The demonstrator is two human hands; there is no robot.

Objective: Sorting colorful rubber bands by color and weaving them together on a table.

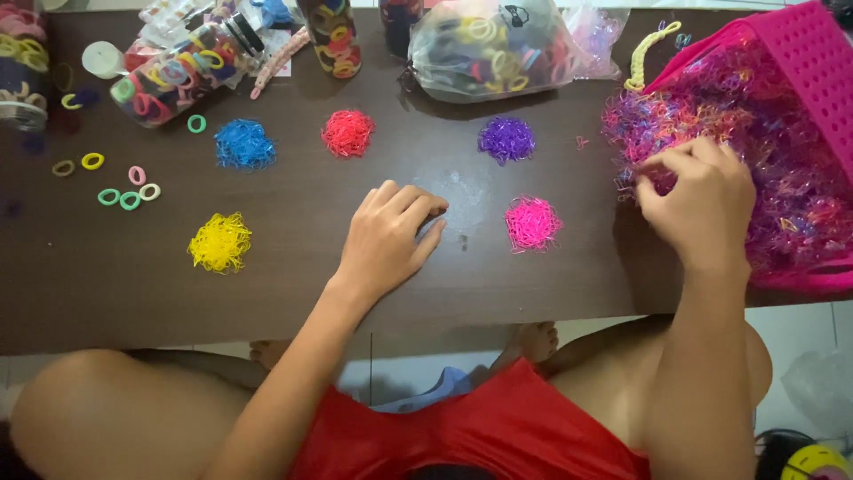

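Note:
My left hand [389, 233] rests palm down on the dark wooden table [293, 276], fingers loosely curled, holding nothing. It lies between a yellow pile of tiny rubber bands [219, 242] and a pink pile [532, 223]. My right hand [696, 203] reaches into a heap of mixed coloured rubber bands [782, 160] spilling from a pink basket [813, 62], fingertips pinched in the bands. Further back lie a blue pile [243, 144], a red pile [347, 132] and a purple pile [506, 139].
A clear plastic bag of hair ties [498, 49] and a tipped jar of hair ties [173, 76] sit at the back. Loose ring-shaped hair ties [124, 191] lie at the left. The table's front edge runs above my knees.

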